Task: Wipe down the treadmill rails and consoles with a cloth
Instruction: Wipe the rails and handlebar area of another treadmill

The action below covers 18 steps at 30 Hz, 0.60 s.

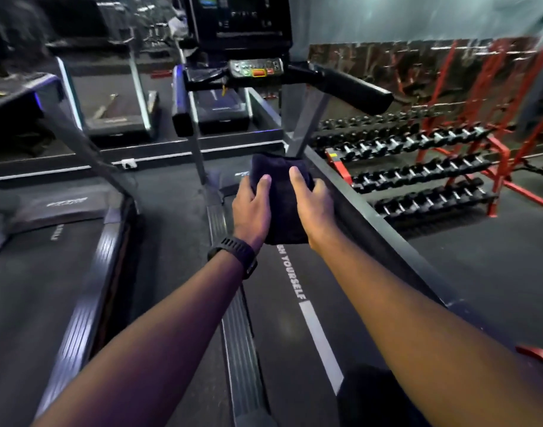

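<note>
A dark folded cloth (pixel 281 192) is held out in front of me over the treadmill belt (pixel 295 318). My left hand (pixel 252 208), with a black watch on the wrist, grips its left side. My right hand (pixel 313 204) grips its right side, thumb on top. Ahead stands the treadmill console (pixel 239 23) with a button panel (pixel 256 68) beneath the screen. A black padded right handrail (pixel 353 87) sticks out toward me, and the left handrail (pixel 181 103) hangs at the left. Both rails are well beyond the cloth.
A second treadmill (pixel 57 257) lies on my left, another one further back (pixel 116 97). A grooved side rail (pixel 239 334) runs between the belts. On the right, a red rack of dumbbells (pixel 424 167) stands below a raised platform edge (pixel 372 211).
</note>
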{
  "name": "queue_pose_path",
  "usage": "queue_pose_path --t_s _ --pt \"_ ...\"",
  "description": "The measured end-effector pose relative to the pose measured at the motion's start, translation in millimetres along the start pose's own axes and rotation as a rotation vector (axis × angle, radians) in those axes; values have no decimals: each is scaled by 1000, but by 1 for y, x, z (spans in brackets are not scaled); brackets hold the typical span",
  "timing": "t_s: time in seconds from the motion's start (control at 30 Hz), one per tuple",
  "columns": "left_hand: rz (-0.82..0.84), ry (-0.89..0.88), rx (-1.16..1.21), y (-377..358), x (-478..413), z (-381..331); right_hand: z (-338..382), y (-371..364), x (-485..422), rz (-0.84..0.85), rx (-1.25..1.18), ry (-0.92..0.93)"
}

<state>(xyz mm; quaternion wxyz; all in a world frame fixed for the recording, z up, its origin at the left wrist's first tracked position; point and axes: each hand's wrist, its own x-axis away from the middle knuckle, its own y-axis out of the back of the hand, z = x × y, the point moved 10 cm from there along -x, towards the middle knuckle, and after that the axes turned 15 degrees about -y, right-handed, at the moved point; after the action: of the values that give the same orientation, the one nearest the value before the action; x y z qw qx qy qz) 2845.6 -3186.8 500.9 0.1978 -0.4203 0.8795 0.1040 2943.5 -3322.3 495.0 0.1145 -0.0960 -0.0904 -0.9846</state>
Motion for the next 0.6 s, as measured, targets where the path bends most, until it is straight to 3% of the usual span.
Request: queue_pose_path --t_s 0.4,0.6 --pt "-235 -95 -385 -5 -192 51 80 -126 -194 225 80 99" --pt "-371 39 -505 2 -296 35 176 -191 -263 391 206 84"
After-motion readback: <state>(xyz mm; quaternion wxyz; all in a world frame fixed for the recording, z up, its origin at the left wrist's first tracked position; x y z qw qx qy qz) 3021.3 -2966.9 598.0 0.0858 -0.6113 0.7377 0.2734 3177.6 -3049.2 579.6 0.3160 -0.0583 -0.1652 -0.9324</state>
